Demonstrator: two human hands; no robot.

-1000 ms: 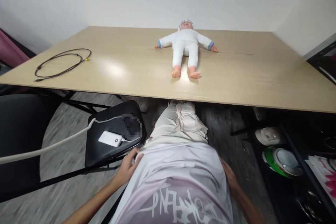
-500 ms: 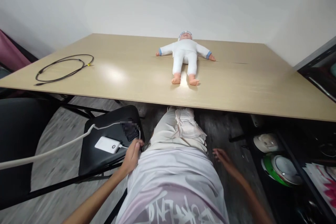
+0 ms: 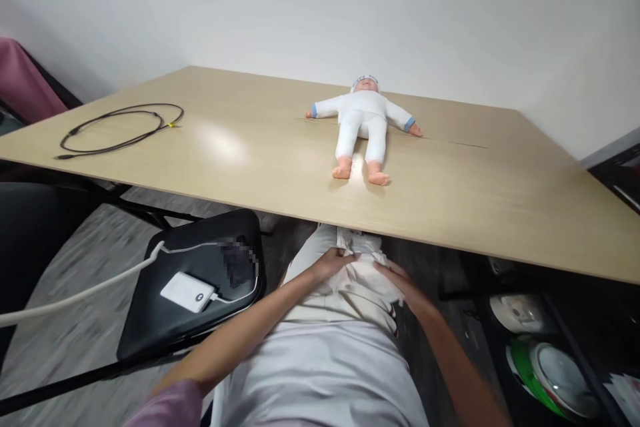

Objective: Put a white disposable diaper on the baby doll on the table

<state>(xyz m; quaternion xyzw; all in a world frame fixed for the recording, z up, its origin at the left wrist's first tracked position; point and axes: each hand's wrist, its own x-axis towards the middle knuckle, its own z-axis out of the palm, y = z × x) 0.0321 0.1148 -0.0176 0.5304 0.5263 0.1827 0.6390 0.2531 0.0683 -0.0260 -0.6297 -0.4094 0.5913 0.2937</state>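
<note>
Across my thigh, below the table edge, lies a crumpled white diaper [image 3: 367,280] with frilled edges. My left hand [image 3: 333,265] is closed on its left side, the thumb and fingers pinching the soft material. On its right side my right hand [image 3: 403,281] grips too, some of its fingers hidden by the folds. A baby doll [image 3: 365,121] in a white suit with blue cuffs and a printed white cap lies on its back on the table, arms spread and bare feet toward me.
The wooden table [image 3: 240,180] carries a coiled black cable [image 3: 113,147] at left. On a black chair [image 3: 145,327] lie a white power bank [image 3: 187,291] and a blurred-out device [image 3: 239,263] with white cables. At right, a dark shelf holds a green-and-white round item [image 3: 555,373].
Both hands have come inward from beside my hips to the lap and taken hold of the diaper. The camera view has shifted slightly; the doll keeps its place on the table.
</note>
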